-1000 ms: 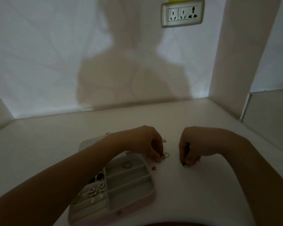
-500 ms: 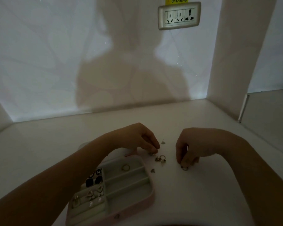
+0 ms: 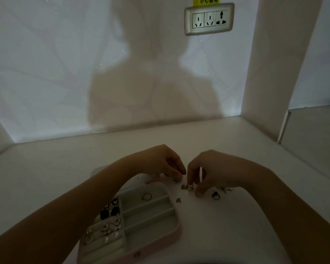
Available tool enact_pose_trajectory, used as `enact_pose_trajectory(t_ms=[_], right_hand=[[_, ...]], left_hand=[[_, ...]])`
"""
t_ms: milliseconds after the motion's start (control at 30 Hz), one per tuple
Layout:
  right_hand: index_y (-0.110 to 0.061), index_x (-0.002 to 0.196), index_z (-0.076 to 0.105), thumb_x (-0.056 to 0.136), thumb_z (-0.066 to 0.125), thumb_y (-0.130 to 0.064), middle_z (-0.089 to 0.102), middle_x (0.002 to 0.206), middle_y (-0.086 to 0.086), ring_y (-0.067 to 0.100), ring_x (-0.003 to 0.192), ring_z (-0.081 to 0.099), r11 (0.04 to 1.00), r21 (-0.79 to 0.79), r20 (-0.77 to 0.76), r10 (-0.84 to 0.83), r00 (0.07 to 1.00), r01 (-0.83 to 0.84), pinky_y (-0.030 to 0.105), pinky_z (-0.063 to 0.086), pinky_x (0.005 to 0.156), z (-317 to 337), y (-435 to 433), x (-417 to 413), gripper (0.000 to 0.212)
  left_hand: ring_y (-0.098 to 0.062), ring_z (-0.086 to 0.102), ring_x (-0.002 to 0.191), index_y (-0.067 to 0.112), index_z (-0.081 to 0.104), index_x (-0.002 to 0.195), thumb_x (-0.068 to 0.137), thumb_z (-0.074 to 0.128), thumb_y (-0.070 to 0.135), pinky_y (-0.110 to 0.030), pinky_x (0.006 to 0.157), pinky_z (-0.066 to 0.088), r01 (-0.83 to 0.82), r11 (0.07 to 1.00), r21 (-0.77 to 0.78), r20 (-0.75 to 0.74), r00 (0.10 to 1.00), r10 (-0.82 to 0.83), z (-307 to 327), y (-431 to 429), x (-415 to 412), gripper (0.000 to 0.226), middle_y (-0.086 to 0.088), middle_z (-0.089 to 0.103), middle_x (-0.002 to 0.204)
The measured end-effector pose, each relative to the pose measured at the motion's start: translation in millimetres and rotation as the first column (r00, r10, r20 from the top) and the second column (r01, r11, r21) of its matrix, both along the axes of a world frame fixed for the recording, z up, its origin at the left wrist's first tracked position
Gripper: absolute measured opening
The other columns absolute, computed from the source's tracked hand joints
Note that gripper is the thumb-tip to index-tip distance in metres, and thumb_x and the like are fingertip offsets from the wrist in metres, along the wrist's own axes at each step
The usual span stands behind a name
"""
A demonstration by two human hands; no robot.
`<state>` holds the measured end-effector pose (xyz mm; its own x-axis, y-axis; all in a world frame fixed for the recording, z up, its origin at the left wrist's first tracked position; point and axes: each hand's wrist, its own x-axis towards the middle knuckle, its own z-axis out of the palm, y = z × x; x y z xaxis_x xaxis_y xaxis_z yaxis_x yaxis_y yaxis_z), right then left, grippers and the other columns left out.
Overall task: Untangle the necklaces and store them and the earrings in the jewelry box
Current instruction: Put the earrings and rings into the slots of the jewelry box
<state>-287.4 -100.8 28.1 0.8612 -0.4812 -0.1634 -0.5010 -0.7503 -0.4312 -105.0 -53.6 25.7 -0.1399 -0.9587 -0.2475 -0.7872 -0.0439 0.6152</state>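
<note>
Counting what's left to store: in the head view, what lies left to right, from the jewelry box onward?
jewelry box → small loose piece → metal cluster → dark ring → another small piece

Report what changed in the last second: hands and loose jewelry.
The right hand moved left toward the left hand, leaving the ring it touched on the table; its fingertips now meet the small metal pieces. The left hand lifted slightly off those pieces. The jewelry box and its contents stayed put.
</note>
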Motion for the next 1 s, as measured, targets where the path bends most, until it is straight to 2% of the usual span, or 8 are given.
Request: enact_pose_trajectory(t_ms=[133, 233, 300, 400, 533, 700, 867, 1000], right_hand=[[-0.025, 0.089, 0.074, 0.073, 0.078, -0.024, 0.06, 0.076, -0.02, -0.007, 0.068, 0.054, 0.999, -0.025, 0.039, 0.045, 0.998, -0.044, 0.009, 0.042, 0.064, -7, 2, 6, 0.016], [-0.023, 0.087, 0.072, 0.078, 0.074, -0.024, 0.059, 0.076, -0.019, -0.001, 0.074, 0.058, 0.999, -0.043, 0.035, 0.016, 0.999, -0.015, 0.015, 0.048, 0.069, -6, 0, 4, 0.009], [-0.021, 0.084, 0.07, 0.08, 0.072, -0.023, 0.064, 0.081, -0.013, 0.005, 0.076, 0.063, 0.999, -0.024, 0.052, -0.02, 0.998, 0.021, 0.022, 0.055, 0.072, -3, -3, 1, 0.005], [-0.017, 0.082, 0.069, 0.078, 0.074, -0.017, 0.072, 0.085, -0.003, 0.003, 0.068, 0.067, 0.996, 0.078, 0.16, -0.059, 0.985, 0.047, 0.016, 0.055, 0.065, 5, -5, -4, 0.007], [-0.025, 0.083, 0.07, 0.071, 0.08, -0.017, 0.071, 0.077, -0.007, 0.003, 0.069, 0.067, 0.99, 0.125, 0.327, -0.101, 0.94, 0.063, 0.019, 0.055, 0.068, 14, -4, -8, 0.018], [-0.024, 0.076, 0.071, 0.068, 0.082, -0.013, 0.07, 0.073, -0.007, 0.007, 0.065, 0.067, 0.988, 0.151, 0.47, -0.091, 0.878, 0.021, 0.015, 0.052, 0.063, 19, 5, -5, 0.017], [-0.033, 0.083, 0.074, 0.074, 0.077, -0.017, 0.071, 0.077, -0.011, 0.003, 0.073, 0.067, 0.99, 0.143, 0.501, -0.074, 0.862, 0.001, 0.017, 0.054, 0.073, 18, 15, -1, 0.019], [-0.028, 0.086, 0.074, 0.077, 0.075, -0.014, 0.073, 0.078, -0.009, 0.004, 0.073, 0.068, 0.983, 0.182, 0.545, -0.078, 0.835, -0.027, 0.016, 0.054, 0.074, 15, 31, 12, 0.016]], left_hand=[[-0.004, 0.066, 0.08, 0.02, 0.07, 0.092, 0.081, 0.071, 0.014, -0.025, 0.087, 0.053, 0.005, 1.0, -0.01, 0.005, 1.0, -0.005, -1, 0, 1, 0.013, 0.003, 0.072, 0.086], [0.003, 0.063, 0.076, 0.023, 0.071, 0.092, 0.082, 0.07, 0.018, -0.016, 0.079, 0.049, 0.006, 0.999, -0.035, 0.046, 0.999, -0.004, -2, 0, 0, 0.012, 0.015, 0.068, 0.081], [0.003, 0.061, 0.08, 0.023, 0.071, 0.095, 0.084, 0.068, 0.021, -0.015, 0.08, 0.046, 0.008, 0.999, -0.054, 0.094, 0.996, -0.003, -2, 0, -2, 0.012, 0.016, 0.067, 0.084], [-0.003, 0.06, 0.089, 0.022, 0.072, 0.101, 0.086, 0.065, 0.025, -0.02, 0.086, 0.045, 0.016, 0.997, -0.07, 0.163, 0.987, -0.004, -2, -1, -3, 0.017, 0.013, 0.067, 0.092], [0.001, 0.059, 0.085, 0.026, 0.071, 0.102, 0.087, 0.064, 0.027, -0.017, 0.082, 0.043, 0.025, 0.996, -0.084, 0.187, 0.982, -0.009, -3, 0, -3, 0.017, 0.017, 0.065, 0.087], [0.006, 0.06, 0.086, 0.039, 0.064, 0.089, 0.087, 0.064, 0.026, -0.011, 0.078, 0.04, -0.002, 0.985, -0.174, 0.084, 0.996, 0.017, 9, 17, 2, 0.014, 0.021, 0.064, 0.087], [0.01, 0.061, 0.09, 0.032, 0.068, 0.101, 0.088, 0.061, 0.026, -0.008, 0.077, 0.043, -0.041, 0.97, -0.241, 0.069, 0.996, 0.06, 24, 55, 16, 0.016, 0.019, 0.068, 0.098], [0.01, 0.061, 0.089, 0.036, 0.068, 0.096, 0.088, 0.061, 0.026, -0.005, 0.075, 0.045, -0.096, 0.958, -0.271, 0.081, 0.989, 0.122, 32, 95, 32, 0.015, 0.02, 0.068, 0.097]])
